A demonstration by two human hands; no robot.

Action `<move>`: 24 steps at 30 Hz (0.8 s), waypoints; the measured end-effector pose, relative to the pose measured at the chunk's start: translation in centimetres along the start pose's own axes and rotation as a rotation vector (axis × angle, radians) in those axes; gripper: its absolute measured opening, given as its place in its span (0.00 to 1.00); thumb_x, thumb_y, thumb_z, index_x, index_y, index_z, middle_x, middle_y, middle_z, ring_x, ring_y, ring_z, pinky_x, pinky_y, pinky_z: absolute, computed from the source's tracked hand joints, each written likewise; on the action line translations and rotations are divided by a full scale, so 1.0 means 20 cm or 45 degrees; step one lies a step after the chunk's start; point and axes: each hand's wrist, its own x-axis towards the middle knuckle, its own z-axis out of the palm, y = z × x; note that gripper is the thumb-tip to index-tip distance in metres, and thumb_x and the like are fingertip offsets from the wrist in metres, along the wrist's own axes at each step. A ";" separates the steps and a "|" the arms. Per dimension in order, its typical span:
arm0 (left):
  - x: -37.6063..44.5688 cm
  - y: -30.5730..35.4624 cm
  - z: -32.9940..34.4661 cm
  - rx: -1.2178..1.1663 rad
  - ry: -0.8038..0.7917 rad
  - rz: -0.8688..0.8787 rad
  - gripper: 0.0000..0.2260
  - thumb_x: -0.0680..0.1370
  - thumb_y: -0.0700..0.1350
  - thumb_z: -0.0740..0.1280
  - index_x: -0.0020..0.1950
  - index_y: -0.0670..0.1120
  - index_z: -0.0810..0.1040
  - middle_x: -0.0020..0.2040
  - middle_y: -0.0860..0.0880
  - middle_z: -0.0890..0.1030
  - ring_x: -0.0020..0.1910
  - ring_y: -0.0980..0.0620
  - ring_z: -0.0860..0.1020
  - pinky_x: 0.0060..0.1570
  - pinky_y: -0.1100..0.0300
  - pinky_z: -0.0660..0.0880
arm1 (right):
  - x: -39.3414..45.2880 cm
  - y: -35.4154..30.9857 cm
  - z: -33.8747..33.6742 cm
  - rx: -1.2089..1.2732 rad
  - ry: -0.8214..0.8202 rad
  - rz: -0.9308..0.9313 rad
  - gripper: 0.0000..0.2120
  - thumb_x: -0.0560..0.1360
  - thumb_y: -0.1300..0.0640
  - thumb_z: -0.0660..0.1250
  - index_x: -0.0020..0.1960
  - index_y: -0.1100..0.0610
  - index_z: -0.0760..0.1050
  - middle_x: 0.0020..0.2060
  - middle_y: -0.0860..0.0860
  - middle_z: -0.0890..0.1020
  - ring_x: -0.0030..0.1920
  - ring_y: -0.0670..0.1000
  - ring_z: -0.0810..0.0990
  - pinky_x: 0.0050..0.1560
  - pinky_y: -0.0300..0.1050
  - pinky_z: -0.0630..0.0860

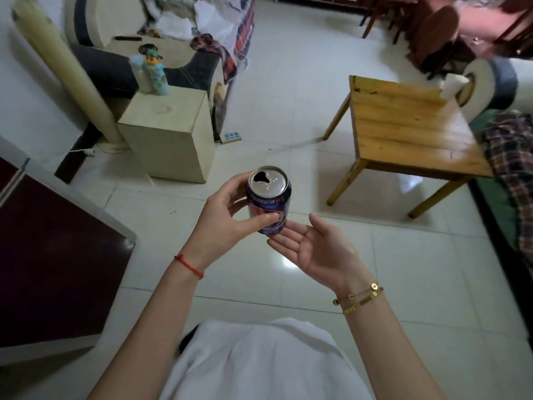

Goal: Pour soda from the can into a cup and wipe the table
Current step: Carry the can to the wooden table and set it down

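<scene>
A blue soda can [271,194] with its top opened is held upright over the tiled floor in the middle of the view. My left hand [222,217] grips it from the left, thumb across its front and fingers behind. My right hand [314,249] lies palm up just below and to the right of the can, fingers straight, fingertips touching the can's base. A small wooden table [403,131] stands to the right, with a stack of white paper cups [452,85] at its far corner.
A cream box-shaped side table [173,134] stands at the left with a decorated bottle [157,73] and a stack of clear plastic cups [140,73] on it. A dark cabinet [52,255] is near left. A sofa with plaid cloth [510,157] lies at the right. White power strip [230,137] on the floor.
</scene>
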 end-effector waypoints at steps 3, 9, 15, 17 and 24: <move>0.05 0.01 0.28 -0.001 -0.105 0.008 0.28 0.66 0.38 0.80 0.64 0.50 0.75 0.60 0.54 0.81 0.62 0.55 0.78 0.61 0.63 0.73 | -0.14 -0.12 -0.21 0.050 0.041 -0.075 0.29 0.83 0.47 0.47 0.70 0.70 0.66 0.64 0.66 0.76 0.66 0.62 0.75 0.63 0.58 0.73; 0.15 0.01 0.73 0.012 -0.316 0.023 0.29 0.67 0.38 0.79 0.66 0.48 0.75 0.61 0.52 0.81 0.64 0.51 0.77 0.66 0.55 0.72 | -0.36 -0.30 -0.57 0.194 0.145 -0.200 0.29 0.83 0.47 0.48 0.70 0.70 0.65 0.64 0.66 0.76 0.65 0.63 0.75 0.61 0.59 0.74; 0.29 0.04 1.08 0.075 -0.544 0.022 0.30 0.66 0.39 0.80 0.66 0.50 0.75 0.62 0.54 0.80 0.64 0.54 0.77 0.65 0.58 0.73 | -0.48 -0.42 -0.83 0.375 0.203 -0.318 0.29 0.83 0.47 0.48 0.70 0.71 0.65 0.64 0.67 0.76 0.67 0.64 0.74 0.63 0.61 0.72; 0.36 0.05 1.18 0.092 -0.640 0.028 0.31 0.66 0.40 0.79 0.67 0.51 0.74 0.62 0.55 0.80 0.64 0.56 0.77 0.64 0.61 0.73 | -0.49 -0.47 -0.90 0.428 0.226 -0.359 0.29 0.83 0.47 0.48 0.70 0.71 0.65 0.63 0.67 0.77 0.66 0.64 0.75 0.63 0.61 0.72; 0.66 0.07 1.51 0.106 -0.819 0.042 0.30 0.67 0.38 0.78 0.67 0.51 0.74 0.62 0.57 0.80 0.63 0.59 0.77 0.62 0.65 0.73 | -0.51 -0.75 -1.10 0.538 0.308 -0.466 0.29 0.83 0.48 0.48 0.70 0.71 0.65 0.63 0.67 0.76 0.66 0.64 0.74 0.61 0.61 0.73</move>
